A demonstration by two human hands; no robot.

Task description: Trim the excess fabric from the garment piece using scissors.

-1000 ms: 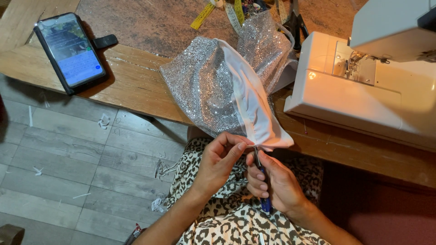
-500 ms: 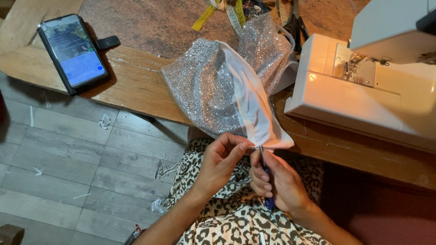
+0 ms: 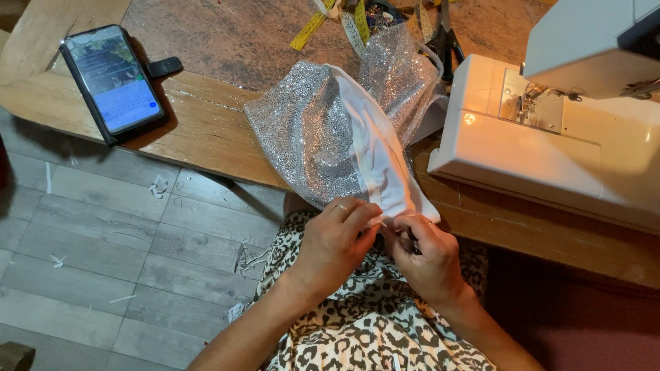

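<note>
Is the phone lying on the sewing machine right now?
No, the phone lies screen up on the wooden table at far left, well apart from the white sewing machine on the right.

sewing machine (image 3: 550, 137): cut off right | scissors (image 3: 443, 38): top cropped | fingertips: hidden

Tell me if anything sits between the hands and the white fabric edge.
Nothing visible does. The left hand and right hand both pinch the white lining of the silver fabric at its lower corner, directly touching it.
</note>
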